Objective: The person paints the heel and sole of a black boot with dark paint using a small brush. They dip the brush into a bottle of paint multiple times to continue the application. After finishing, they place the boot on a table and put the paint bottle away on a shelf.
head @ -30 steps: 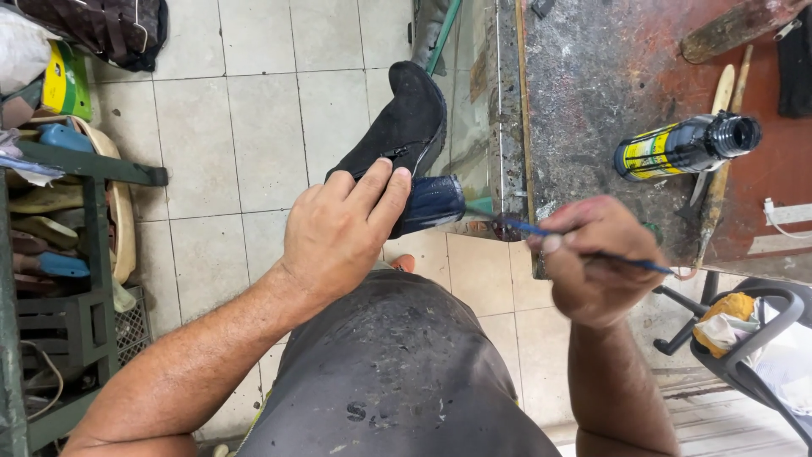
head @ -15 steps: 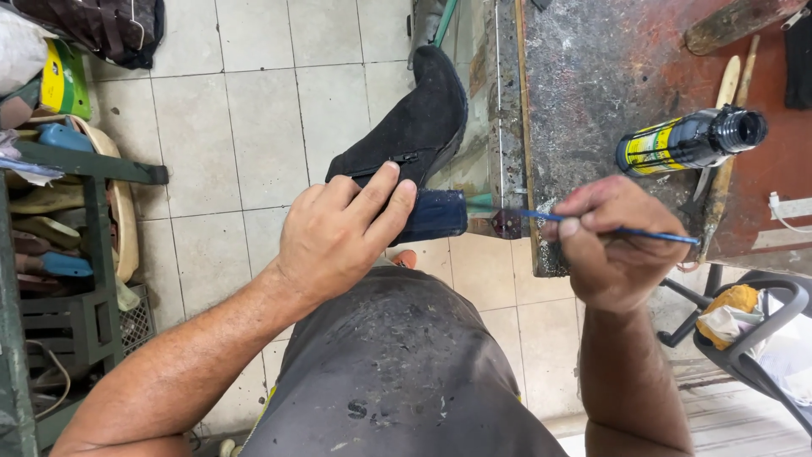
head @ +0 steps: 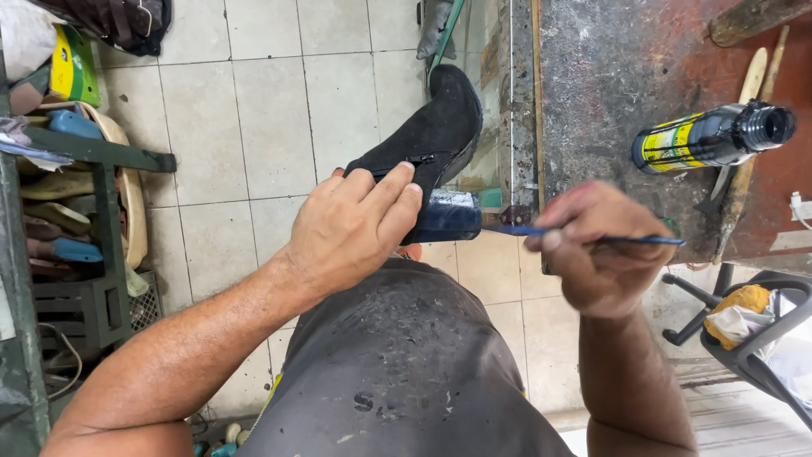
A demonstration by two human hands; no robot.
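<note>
My left hand (head: 351, 224) grips a black suede high-heeled boot (head: 431, 140) over my lap, fingers wrapped across its zipper side. The block heel (head: 452, 216) shines dark blue and points right. My right hand (head: 596, 250) pinches a thin blue brush (head: 584, 237), with the brush tip touching the end of the heel. A dark apron (head: 406, 372) covers my lap below both hands.
A stained workbench (head: 626, 76) stands to the right, with a black and yellow bottle (head: 710, 135) lying on it beside wooden sticks (head: 748, 85). A green rack of shoes (head: 68, 186) is at the left. A black chair with rags (head: 753, 326) sits at the lower right.
The boot and both hands have shifted slightly right and down in view. The brush stays against the heel, its handle now level.
</note>
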